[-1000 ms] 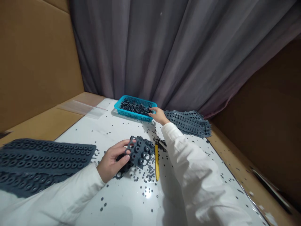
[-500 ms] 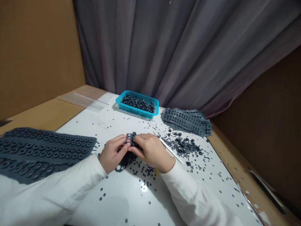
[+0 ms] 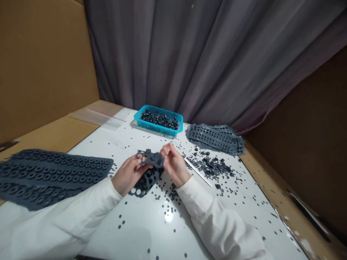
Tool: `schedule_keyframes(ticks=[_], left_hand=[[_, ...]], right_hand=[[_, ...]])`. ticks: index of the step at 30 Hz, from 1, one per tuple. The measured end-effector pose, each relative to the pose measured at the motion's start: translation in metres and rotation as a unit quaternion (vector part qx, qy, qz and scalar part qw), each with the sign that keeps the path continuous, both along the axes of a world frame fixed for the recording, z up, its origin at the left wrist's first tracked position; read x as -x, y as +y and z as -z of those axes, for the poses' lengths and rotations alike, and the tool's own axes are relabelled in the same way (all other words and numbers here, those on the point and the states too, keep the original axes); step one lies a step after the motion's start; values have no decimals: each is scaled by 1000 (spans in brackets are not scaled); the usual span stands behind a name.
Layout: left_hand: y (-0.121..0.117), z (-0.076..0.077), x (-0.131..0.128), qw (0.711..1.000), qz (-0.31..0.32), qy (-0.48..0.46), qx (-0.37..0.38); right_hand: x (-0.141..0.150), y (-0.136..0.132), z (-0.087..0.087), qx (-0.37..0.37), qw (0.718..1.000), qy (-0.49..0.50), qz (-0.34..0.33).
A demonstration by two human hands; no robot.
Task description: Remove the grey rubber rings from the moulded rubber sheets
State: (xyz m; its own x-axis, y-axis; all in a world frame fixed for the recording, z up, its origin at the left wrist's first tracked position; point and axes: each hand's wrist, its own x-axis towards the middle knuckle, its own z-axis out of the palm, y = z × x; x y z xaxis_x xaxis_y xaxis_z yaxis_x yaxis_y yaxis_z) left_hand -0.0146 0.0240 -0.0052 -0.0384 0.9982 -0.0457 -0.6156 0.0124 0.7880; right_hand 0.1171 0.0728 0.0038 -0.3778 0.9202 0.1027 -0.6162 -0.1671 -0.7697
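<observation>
My left hand [image 3: 127,176] pinches the left part of a dark grey perforated rubber sheet [image 3: 151,159], thumb and fingers closed on it. The sheet is bent over, with its lower part [image 3: 148,180] hanging towards the white tabletop and open round holes showing. At the sheet's right edge is my right hand [image 3: 175,167], turned with the palm side showing and the fingers curled. That edge hides part of its fingertips and thumb. Small dark rubber pieces [image 3: 170,196] lie scattered below the hands.
A blue basket [image 3: 158,130] of small black parts stands at the back. Perforated sheets [image 3: 215,139] are stacked at the right, near a loose pile [image 3: 217,166] and a white strip [image 3: 197,172]. A sheet with raised rings [image 3: 56,175] lies left. Clear plastic [image 3: 100,119] lies behind.
My right hand has rolled over from back-up to palm side showing. The rubber sheet's upper part has tilted and lifted, so more of it shows between my hands.
</observation>
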Motion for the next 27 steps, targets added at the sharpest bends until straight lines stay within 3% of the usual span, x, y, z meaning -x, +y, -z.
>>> schedule_keyframes(ticks=[3, 6, 9, 11, 14, 16, 18, 20, 22, 27], left_hand=[[2, 2, 5, 1000, 8, 23, -1], [4, 6, 9, 990, 42, 123, -45], [2, 9, 11, 960, 53, 248, -122], [0, 9, 12, 937, 66, 304, -158], [-2, 8, 14, 904, 73, 362, -215], [-3, 8, 15, 883, 71, 395, -244], [-2, 8, 16, 879, 68, 398, -252], [-1, 9, 16, 887, 66, 380, -255], [0, 10, 16, 900, 63, 350, -252], [1, 11, 15, 946, 56, 259, -188]], right_hand=[[-7, 6, -6, -39, 999, 10, -28], [-15, 8, -10, -99, 991, -76, -51], [-21, 6, -17, -145, 970, -193, -26], [-25, 1, -24, -225, 927, -301, -11], [-27, -10, -35, -397, 795, -458, -11], [-26, -16, -40, -466, 721, -513, -20], [-25, -18, -41, -489, 696, -525, -28], [-25, -17, -41, -494, 702, -512, -40], [-26, -15, -40, -486, 725, -484, -55], [-29, -11, -35, -397, 822, -400, -86]])
